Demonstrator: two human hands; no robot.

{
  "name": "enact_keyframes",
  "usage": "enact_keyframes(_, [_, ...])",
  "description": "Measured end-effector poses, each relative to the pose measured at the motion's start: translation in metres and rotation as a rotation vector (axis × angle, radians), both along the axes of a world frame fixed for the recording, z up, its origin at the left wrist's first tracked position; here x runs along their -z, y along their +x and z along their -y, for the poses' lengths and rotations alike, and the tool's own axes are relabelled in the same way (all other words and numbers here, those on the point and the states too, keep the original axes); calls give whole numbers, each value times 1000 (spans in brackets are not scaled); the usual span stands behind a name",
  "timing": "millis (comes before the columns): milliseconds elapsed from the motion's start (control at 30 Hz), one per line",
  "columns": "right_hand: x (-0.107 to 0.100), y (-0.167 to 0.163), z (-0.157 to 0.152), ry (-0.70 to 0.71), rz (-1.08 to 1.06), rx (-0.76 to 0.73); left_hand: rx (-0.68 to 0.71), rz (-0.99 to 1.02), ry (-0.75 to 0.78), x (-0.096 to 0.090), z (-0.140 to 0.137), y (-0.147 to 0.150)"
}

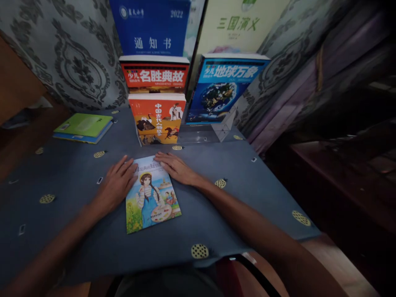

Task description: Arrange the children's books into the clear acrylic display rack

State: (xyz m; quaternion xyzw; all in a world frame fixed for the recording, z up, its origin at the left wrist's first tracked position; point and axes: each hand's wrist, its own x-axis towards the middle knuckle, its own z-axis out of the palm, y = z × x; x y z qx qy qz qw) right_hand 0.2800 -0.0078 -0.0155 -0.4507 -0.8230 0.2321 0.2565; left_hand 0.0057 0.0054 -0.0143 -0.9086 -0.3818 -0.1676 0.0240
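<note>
A thin book [153, 198] with a drawn girl in blue overalls on its cover lies flat on the cloth-covered table. My left hand [119, 181] rests at its upper left edge, fingers stretched out and overlapping the cover's corner. Across the top right corner lies my right hand [175, 167], its fingers extended over the printed title. Neither hand grips the book; both are laid flat. Part of the title is hidden under the fingers.
Behind the book, a clear stand [224, 128] holds upright books, among them an orange book [159, 119], a red book [154, 76], a blue globe book [219, 95] and a blue booklet [151, 27]. Green and blue books [83, 126] lie at the left. The table edge drops off at the right.
</note>
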Motion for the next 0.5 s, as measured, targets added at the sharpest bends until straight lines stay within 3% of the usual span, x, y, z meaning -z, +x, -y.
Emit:
enact_keyframes(233, [1,0,-1,-41,-78,25,194,-93,-73,-10,0,34])
enact_keyframes(500, [5,-1,-4,-29,-58,18,392,-142,-181,-19,42,55])
